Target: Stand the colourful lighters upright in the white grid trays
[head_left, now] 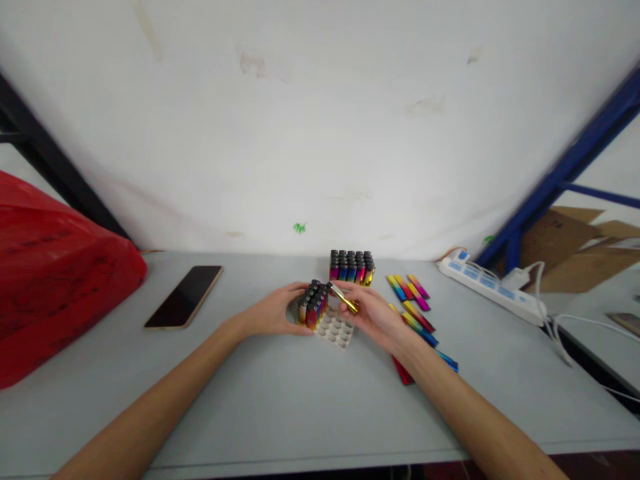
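Observation:
A pale tray (336,329) with rows of round holes lies on the table. Several shiny lighters (313,305) with black tops stand upright in its left part, while holes show bare in its right part. My left hand (275,311) is curled round the tray's left end, thumb at the near side and fingers at the far side. Between the fingertips of my right hand (373,312) is a gold lighter (345,298), tilted above the tray's holes. Several colourful lighters (419,316) lie loose to the right, some partly hidden by my right forearm.
Behind the tray stands a full block of upright lighters (352,267). A phone (184,297) lies at left, near a red plastic bag (60,280). On the right are a white power strip (493,288) with cables, a blue frame (560,175) and a cardboard box (565,250).

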The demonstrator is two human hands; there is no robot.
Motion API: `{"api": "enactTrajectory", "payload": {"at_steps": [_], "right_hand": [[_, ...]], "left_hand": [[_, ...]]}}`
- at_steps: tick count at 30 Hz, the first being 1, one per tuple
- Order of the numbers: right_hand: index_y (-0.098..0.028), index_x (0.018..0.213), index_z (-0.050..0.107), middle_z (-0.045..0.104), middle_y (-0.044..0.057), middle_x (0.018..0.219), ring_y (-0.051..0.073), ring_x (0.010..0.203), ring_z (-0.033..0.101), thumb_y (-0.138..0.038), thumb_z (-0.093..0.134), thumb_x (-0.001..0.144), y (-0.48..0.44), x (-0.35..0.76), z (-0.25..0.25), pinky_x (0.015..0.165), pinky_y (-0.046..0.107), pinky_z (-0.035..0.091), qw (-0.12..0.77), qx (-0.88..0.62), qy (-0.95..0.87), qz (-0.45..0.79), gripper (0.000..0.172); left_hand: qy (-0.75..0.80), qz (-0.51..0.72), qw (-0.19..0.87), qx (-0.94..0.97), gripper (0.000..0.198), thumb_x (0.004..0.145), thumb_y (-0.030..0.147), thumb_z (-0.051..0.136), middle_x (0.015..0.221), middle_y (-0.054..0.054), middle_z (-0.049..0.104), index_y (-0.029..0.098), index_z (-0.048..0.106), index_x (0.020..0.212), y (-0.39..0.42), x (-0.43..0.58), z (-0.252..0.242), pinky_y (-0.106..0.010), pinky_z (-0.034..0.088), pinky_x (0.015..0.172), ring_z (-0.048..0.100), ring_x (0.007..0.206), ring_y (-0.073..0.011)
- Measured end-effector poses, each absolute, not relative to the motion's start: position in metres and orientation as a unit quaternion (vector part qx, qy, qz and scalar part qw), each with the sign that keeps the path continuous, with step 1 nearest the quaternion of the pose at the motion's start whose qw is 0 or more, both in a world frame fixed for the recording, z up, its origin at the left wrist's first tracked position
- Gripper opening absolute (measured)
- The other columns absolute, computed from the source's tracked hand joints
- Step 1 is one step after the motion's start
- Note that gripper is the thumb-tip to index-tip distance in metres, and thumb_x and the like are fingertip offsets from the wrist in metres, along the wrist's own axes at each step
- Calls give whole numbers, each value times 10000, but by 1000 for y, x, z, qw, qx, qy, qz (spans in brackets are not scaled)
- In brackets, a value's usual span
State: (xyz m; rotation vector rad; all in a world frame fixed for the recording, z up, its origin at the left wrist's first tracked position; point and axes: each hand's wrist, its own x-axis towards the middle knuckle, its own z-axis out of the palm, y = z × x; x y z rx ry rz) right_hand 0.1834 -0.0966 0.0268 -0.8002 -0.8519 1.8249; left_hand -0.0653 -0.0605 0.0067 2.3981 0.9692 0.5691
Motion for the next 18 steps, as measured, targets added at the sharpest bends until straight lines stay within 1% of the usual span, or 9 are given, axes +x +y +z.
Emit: {"api": "enactTrajectory", "payload": {"at_steps": [4, 7, 9, 11, 14, 16, 18], "right_hand": [[-171, 1045, 736, 728, 64, 997, 108, 700, 574, -164, 705, 743, -95, 188, 28, 718, 250, 501, 486, -339, -372, 715, 303], [-195, 1099, 709, 719, 50, 1024, 101, 680, 577, -233, 749, 750, -94, 189, 29, 709, 262, 477, 490, -358, -407, 683, 353], [-193, 1083, 701, 695, 29, 990, 89, 645, 570, -297, 772, 755, -93, 189, 28, 665, 253, 449, 492, -375, -439, 652, 352], [-183, 1026, 688, 653, 5, 914, 80, 611, 553, -372, 775, 768, -93, 188, 26, 611, 244, 423, 495, -382, -469, 624, 331], [-222, 1070, 609, 610, -27, 839, 83, 546, 514, -480, 738, 802, -94, 187, 23, 519, 237, 389, 488, -377, -505, 604, 394], [-262, 1107, 536, 583, -54, 757, 80, 468, 430, -550, 670, 844, -95, 186, 21, 441, 223, 319, 463, -384, -527, 600, 412], [-275, 1092, 506, 500, -86, 635, 83, 430, 334, -591, 585, 891, -96, 186, 19, 413, 213, 240, 439, -405, -562, 573, 383]], "left_hand": [[355, 213, 242, 877, 829, 677, 530, 849, 1442, -120, 555, 192, 561, 1377, -61, -65, 7, -450, 394, 1153, 527, 1323, -336], [365, 211, 240, 875, 846, 663, 552, 850, 1446, -122, 554, 191, 567, 1373, -61, -65, 6, -455, 390, 1159, 521, 1330, -347], [369, 207, 241, 873, 857, 659, 563, 849, 1455, -126, 545, 190, 565, 1377, -61, -66, 5, -460, 386, 1162, 512, 1339, -351], [370, 207, 241, 873, 863, 656, 556, 854, 1461, -131, 538, 188, 561, 1379, -60, -66, 4, -469, 384, 1161, 509, 1340, -352], [364, 208, 237, 876, 852, 662, 535, 857, 1462, -131, 537, 183, 560, 1379, -60, -66, 4, -465, 381, 1163, 511, 1337, -346], [360, 208, 233, 879, 836, 676, 531, 850, 1458, -125, 540, 182, 561, 1378, -60, -65, 4, -450, 379, 1166, 514, 1335, -340], [361, 208, 232, 879, 829, 680, 535, 847, 1451, -124, 546, 174, 565, 1371, -61, -65, 5, -436, 384, 1164, 521, 1328, -337]]}}
